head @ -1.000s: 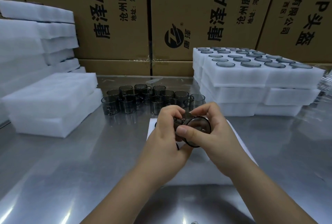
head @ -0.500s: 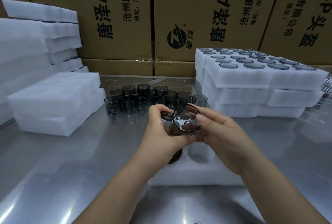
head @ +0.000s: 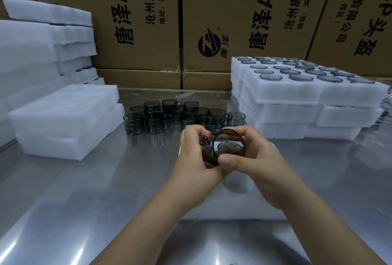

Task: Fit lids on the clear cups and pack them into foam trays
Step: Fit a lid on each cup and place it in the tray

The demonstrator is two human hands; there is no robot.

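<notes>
From my head camera, at frame centre, my left hand (head: pixel 195 154) curls round a smoky clear cup (head: pixel 209 155) tipped on its side. My right hand (head: pixel 254 158) pinches the round lid (head: pixel 229 144) by its rim against the cup's mouth. I cannot tell whether it is seated. Just below my hands lies a white foam tray (head: pixel 244 207) on the steel table (head: pixel 84 190). More loose cups (head: pixel 180 116) cluster behind. Packed trays (head: pixel 297 95) are stacked at right, plain foam (head: pixel 63 116) at left.
</notes>
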